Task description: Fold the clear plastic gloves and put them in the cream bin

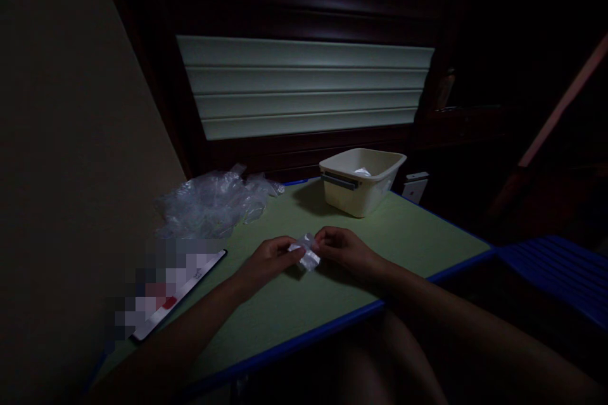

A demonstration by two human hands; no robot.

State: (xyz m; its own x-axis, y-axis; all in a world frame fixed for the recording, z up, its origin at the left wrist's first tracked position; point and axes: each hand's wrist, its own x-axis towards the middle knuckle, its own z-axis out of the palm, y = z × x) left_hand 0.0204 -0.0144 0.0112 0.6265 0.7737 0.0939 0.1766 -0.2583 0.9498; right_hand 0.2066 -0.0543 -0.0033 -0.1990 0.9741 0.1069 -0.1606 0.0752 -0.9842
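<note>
Between my two hands, low over the green table [285, 304], is a small clear plastic bag [310, 258], crumpled and shiny. My left hand [275, 258] pinches its left side between thumb and fingers. The fingertips of my right hand [344, 248] are closed on its upper right edge. Whether the bag has anything inside I cannot make out. Farther back on the left lies a loose heap of clear plastic bags [209, 202]. A cream plastic basin [354, 198] with a grey handle stands behind my right hand, with a bit of shiny plastic [362, 172] inside.
A flat, tablet-like panel [204, 275], mostly blurred out, lies at the table's left. A blue chair or stool [560, 272] stands right of the table. Behind are a slatted shutter [304, 88] and a white box [415, 188]. The room is dim.
</note>
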